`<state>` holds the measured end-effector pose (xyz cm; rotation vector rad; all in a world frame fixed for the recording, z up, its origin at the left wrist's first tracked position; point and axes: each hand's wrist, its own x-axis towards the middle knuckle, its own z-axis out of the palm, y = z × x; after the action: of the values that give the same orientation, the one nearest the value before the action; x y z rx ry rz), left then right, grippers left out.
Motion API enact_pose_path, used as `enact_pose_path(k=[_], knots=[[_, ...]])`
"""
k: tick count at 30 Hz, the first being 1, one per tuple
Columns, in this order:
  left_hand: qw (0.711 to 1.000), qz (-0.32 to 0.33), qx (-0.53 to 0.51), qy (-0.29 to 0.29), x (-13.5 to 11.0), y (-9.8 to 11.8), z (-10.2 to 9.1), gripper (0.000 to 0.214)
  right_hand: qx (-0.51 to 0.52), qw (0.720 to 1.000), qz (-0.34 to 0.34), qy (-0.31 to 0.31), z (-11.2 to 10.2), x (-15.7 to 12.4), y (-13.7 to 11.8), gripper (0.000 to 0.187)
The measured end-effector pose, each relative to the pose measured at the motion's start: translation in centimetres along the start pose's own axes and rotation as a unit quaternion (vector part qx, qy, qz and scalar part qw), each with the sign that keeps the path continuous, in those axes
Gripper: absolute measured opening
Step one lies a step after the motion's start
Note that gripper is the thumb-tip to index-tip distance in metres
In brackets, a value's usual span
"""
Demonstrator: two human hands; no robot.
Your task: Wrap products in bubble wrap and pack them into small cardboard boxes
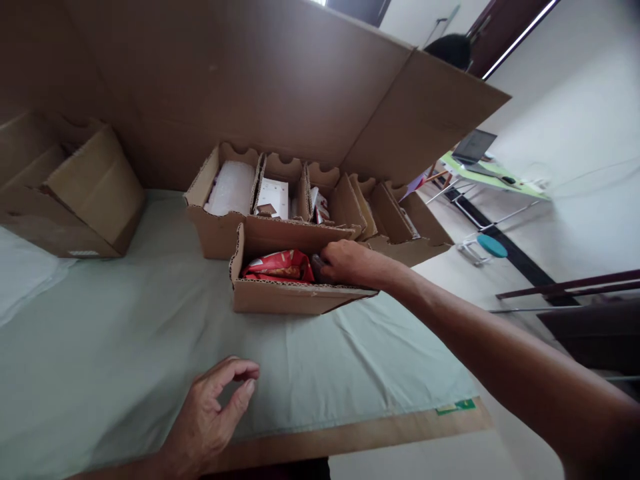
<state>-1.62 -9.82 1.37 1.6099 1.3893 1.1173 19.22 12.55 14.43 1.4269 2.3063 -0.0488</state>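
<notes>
My right hand (345, 261) reaches into the front cardboard box (280, 297), its fingers wrapped round a dark item (317, 267) whose kind I cannot make out. Beside that item, in the same box, lies a shiny red packet (280, 265). Low over the cloth, in front of the box, is my left hand (213, 403); its thumb and forefinger curve toward each other with nothing between them. Behind the front box stands a row of open cardboard boxes. One holds a translucent white item (231, 188), another a white card-like item (273, 196).
A pale green cloth (150, 333) covers the table. At the left stands another cardboard box (95, 193), with white plastic (25, 267) near it. A tall cardboard panel (240, 80) rises behind the row. To the right are a green table (500, 179) with a laptop and a blue stool (492, 246).
</notes>
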Motion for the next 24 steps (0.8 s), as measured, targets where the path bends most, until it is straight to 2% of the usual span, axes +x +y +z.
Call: enact_pose_path(k=[4, 7, 10, 13, 15, 18, 21, 22, 24], knots=[[1.000, 0.008, 0.013, 0.006, -0.8, 0.0, 0.1, 0.017, -0.011, 1.000, 0.005, -0.011, 0.5, 0.2, -0.4, 0.022], [0.999, 0.003, 0.032, 0.018, -1.1, -0.1, -0.5, 0.018, -0.001, 1.000, 0.011, 0.002, -0.4, -0.4, -0.5, 0.021], [0.996, -0.028, 0.065, 0.047, -0.6, -0.4, -2.2, 0.026, 0.039, 0.995, 0.019, 0.086, -2.5, -3.3, 1.1, 0.021], [0.990, -0.071, 0.093, 0.083, 1.3, -1.6, -4.3, 0.052, 0.126, 0.969, 0.021, 0.211, -3.1, -8.4, 4.2, 0.023], [0.987, -0.102, 0.097, 0.084, 3.0, -2.9, -5.2, 0.074, 0.195, 0.949, 0.028, 0.247, -0.9, -11.6, 6.3, 0.025], [0.991, -0.104, 0.073, 0.033, 5.8, -5.1, -5.4, 0.096, 0.318, 0.927, 0.038, 0.196, 5.9, -13.4, 7.8, 0.032], [0.999, -0.041, 0.014, -0.032, 8.3, -6.4, -4.2, 0.103, 0.408, 0.887, 0.021, 0.215, 12.8, -11.0, 6.8, 0.077], [0.999, -0.023, -0.016, -0.045, 9.0, -6.5, -3.6, 0.103, 0.435, 0.872, 0.001, 0.224, 14.4, -9.7, 6.1, 0.087], [0.995, -0.002, -0.082, -0.053, 10.2, -6.2, -2.5, 0.102, 0.488, 0.837, -0.032, 0.244, 15.9, -7.1, 4.4, 0.093]])
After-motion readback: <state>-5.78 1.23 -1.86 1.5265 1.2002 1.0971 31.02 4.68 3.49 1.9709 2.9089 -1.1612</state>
